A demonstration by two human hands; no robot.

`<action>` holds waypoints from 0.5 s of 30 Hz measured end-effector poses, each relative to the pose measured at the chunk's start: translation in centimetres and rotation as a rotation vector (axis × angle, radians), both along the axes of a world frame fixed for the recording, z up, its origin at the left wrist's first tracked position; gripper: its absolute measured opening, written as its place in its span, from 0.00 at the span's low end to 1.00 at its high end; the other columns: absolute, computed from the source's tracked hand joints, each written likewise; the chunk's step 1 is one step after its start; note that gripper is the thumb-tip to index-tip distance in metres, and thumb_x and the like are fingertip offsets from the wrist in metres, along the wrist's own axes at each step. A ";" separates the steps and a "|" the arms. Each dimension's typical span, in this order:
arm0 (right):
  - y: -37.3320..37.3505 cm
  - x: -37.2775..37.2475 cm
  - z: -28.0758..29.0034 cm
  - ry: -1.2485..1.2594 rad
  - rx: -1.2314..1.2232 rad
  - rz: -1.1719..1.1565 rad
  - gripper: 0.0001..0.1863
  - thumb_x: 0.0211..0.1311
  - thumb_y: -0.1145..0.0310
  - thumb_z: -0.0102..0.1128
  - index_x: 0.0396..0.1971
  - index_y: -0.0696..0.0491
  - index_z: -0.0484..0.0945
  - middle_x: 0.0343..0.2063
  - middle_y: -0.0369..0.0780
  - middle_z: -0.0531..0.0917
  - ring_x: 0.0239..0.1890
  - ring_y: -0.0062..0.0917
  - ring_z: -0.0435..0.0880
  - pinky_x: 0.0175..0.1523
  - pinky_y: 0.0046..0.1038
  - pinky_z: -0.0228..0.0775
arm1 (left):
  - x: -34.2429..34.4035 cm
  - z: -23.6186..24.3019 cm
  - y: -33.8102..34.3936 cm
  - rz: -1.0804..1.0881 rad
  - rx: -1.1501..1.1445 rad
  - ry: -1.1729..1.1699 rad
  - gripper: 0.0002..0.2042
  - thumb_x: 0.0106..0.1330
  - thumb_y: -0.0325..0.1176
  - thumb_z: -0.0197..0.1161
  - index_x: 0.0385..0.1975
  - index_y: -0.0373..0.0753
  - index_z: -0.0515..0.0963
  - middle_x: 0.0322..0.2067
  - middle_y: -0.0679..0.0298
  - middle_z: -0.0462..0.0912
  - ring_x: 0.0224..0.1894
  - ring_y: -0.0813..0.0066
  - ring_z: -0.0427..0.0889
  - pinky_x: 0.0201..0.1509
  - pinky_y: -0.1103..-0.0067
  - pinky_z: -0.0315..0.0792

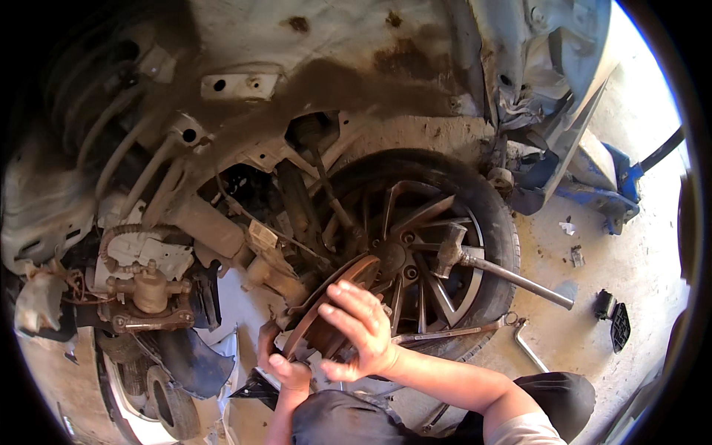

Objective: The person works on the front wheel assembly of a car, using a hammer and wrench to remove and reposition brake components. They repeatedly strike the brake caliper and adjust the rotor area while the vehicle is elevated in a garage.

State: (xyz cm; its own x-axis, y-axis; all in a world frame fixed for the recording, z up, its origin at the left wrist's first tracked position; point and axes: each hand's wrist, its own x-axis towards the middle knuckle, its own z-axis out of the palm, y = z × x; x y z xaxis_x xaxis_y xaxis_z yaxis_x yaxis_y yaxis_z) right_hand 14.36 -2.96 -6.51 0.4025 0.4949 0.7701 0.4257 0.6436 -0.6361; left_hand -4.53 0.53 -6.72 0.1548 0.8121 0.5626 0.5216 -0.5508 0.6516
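Observation:
A rusty brake disc (302, 326) stands tilted on the hub, in front of my knees. My left hand (288, 371) grips its lower left rim, with the thumb on the near side and the fingers round the far edge. My right hand (362, 334) is beside the disc's near face, with fingers stretched and thumb apart. Whether its fingertips touch the disc is hard to see. Behind the disc runs the rusty suspension strut (211, 230). A brake caliper (150, 293) sits to the left, with a hose curving above it.
An alloy wheel (400, 256) with its tyre lies flat under the car body. On it rest a hammer (512, 280) and a spanner (452, 334). Another bent metal tool (530, 347), black parts (620, 328) and a blue jack (629, 182) are at right. Old tyres (170, 404) show lower left.

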 end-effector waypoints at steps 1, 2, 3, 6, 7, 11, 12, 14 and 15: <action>0.1 -0.4 -0.1 -0.005 0.021 0.019 0.34 0.52 0.46 0.62 0.50 0.61 0.78 0.55 0.51 0.76 0.57 0.46 0.76 0.60 0.43 0.69 | -2.1 -2.9 0.1 0.077 -0.058 -0.055 0.37 0.70 0.62 0.32 0.41 0.27 0.73 0.38 0.49 0.79 0.43 0.54 0.78 0.46 0.67 0.72; 0.2 -0.8 -0.2 -0.011 0.039 0.034 0.34 0.54 0.43 0.60 0.49 0.59 0.80 0.54 0.50 0.78 0.56 0.45 0.77 0.59 0.43 0.69 | -4.0 -5.9 0.2 0.148 -0.117 -0.116 0.38 0.70 0.64 0.32 0.46 0.28 0.72 0.41 0.51 0.79 0.45 0.57 0.78 0.49 0.68 0.72; 0.2 -1.1 -0.2 -0.053 0.044 0.057 0.33 0.55 0.43 0.58 0.48 0.58 0.81 0.54 0.48 0.78 0.56 0.42 0.77 0.60 0.41 0.68 | -6.1 -8.9 0.4 0.220 -0.176 -0.180 0.39 0.69 0.66 0.31 0.51 0.29 0.70 0.45 0.53 0.80 0.48 0.59 0.78 0.52 0.69 0.72; 0.0 -1.9 -0.2 -0.183 0.055 0.081 0.30 0.58 0.44 0.53 0.48 0.55 0.82 0.54 0.43 0.80 0.57 0.32 0.78 0.62 0.35 0.66 | -9.2 -12.1 -0.2 0.046 -0.477 -0.680 0.33 0.75 0.58 0.30 0.63 0.34 0.62 0.58 0.55 0.74 0.58 0.66 0.73 0.64 0.72 0.67; 0.1 -2.1 -0.2 -0.162 0.050 0.080 0.30 0.59 0.45 0.53 0.48 0.54 0.83 0.54 0.42 0.81 0.57 0.30 0.78 0.62 0.34 0.65 | -9.2 -12.0 -0.3 0.030 -0.533 -0.777 0.33 0.74 0.58 0.31 0.63 0.34 0.62 0.57 0.55 0.74 0.58 0.66 0.74 0.64 0.72 0.67; -0.1 -1.9 -0.2 -0.080 0.058 0.088 0.29 0.62 0.50 0.53 0.53 0.59 0.77 0.56 0.44 0.78 0.62 0.33 0.74 0.67 0.34 0.60 | -8.0 -10.8 -0.1 0.099 -0.501 -0.617 0.34 0.74 0.59 0.31 0.61 0.33 0.63 0.56 0.55 0.74 0.57 0.66 0.74 0.63 0.71 0.67; 0.0 -2.1 -0.3 -0.106 0.073 0.083 0.29 0.61 0.51 0.53 0.52 0.59 0.77 0.57 0.44 0.78 0.62 0.32 0.74 0.67 0.34 0.60 | -6.9 -9.7 -0.1 0.126 -0.465 -0.528 0.34 0.74 0.59 0.31 0.61 0.33 0.64 0.56 0.55 0.75 0.57 0.66 0.74 0.63 0.71 0.67; 0.1 -2.5 -0.4 -0.165 0.098 0.072 0.27 0.61 0.52 0.54 0.51 0.59 0.78 0.57 0.44 0.78 0.62 0.31 0.75 0.67 0.33 0.60 | -4.9 -8.1 -0.2 0.164 -0.424 -0.390 0.34 0.73 0.60 0.31 0.60 0.33 0.64 0.55 0.55 0.75 0.56 0.65 0.74 0.62 0.71 0.67; 0.3 -2.6 -0.2 -0.218 0.105 0.041 0.25 0.61 0.48 0.53 0.46 0.52 0.83 0.55 0.39 0.80 0.60 0.27 0.76 0.67 0.32 0.59 | -4.2 -7.2 -0.4 0.178 -0.408 -0.338 0.34 0.73 0.60 0.31 0.60 0.33 0.64 0.55 0.55 0.75 0.56 0.65 0.74 0.62 0.71 0.67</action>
